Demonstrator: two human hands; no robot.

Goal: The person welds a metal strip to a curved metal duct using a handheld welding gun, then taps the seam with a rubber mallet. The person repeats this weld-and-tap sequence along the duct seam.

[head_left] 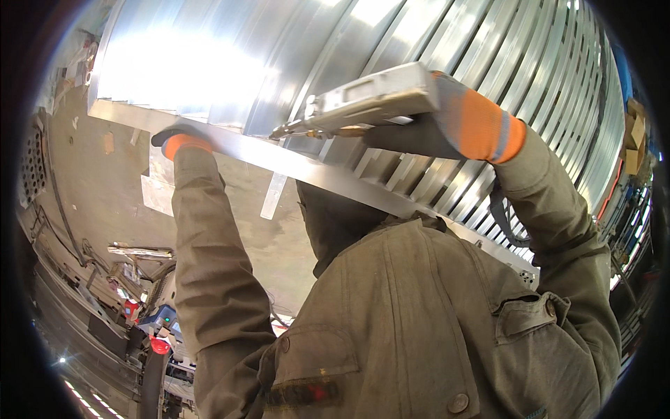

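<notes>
My right hand, in a grey and orange glove, is closed around a pale grey gun-shaped tool. The tool has a boxy body and a narrow nose with a brass-coloured part; its exact kind is not clear. Its nose points left, close to the metal rail along the near edge of a large slatted metal panel. Further left, my left hand, in a dark and orange glove, grips that same rail. Its fingertips are partly hidden.
Metal slats with dark gaps spread to the right. A thin metal strip juts below the rail. Below left, cables, a blue box and red items lie near machinery. Cardboard boxes stand at the far right. A dark strap hangs beside my right arm.
</notes>
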